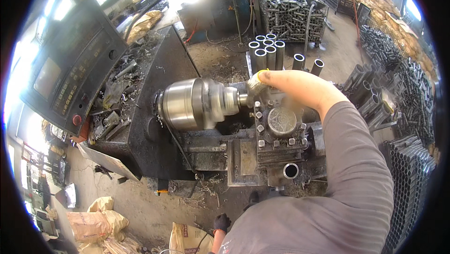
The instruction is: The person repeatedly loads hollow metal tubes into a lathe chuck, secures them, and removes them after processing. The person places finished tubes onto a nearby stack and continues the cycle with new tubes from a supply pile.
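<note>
On the lathe, the round steel chuck (180, 104) has smeared jaws, and a short bright metal piece (243, 98) sticks out of it to the right. My right hand (257, 84), in a pale glove with a yellow cuff, reaches across the square tool post (281, 125) to beside that piece's end; its fingers are hidden. Low in the picture, my left hand (221, 223) hangs in a dark glove near my body. Its fingers look curled, and anything in them is hidden. A short steel tube (290, 171) stands on the carriage, nearer to me than the tool post.
A control panel (70, 75) with a red button leans at left. Steel tubes (268, 50) stand upright behind the lathe; more tubes (370, 99) lean at right. A wire crate (295, 17) of metal parts is at the back. Sacks (101, 223) lie on the floor at lower left.
</note>
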The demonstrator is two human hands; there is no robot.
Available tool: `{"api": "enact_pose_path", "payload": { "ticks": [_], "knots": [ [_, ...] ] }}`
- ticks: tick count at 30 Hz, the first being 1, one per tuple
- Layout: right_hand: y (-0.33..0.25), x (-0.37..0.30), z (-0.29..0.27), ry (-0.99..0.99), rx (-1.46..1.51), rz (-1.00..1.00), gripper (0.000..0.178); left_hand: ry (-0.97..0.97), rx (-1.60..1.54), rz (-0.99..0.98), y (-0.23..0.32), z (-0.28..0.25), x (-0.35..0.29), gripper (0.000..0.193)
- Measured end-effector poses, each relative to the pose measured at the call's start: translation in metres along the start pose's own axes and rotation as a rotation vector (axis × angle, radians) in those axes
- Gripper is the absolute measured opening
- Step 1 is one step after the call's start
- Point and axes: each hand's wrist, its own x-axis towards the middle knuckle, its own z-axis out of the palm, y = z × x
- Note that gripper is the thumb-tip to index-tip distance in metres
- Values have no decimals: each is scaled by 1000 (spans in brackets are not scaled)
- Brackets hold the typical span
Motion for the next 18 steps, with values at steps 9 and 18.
{"api": "enact_pose_path", "payload": {
  "ticks": [9,18],
  "knots": [
    [156,41,-31,-27,-1228,-1059,27,-145,1105,415,15,-44,0,23],
    [190,-71,83,852,-424,-43,22,82,780,886,219,101,-153,26]
  ]
}}
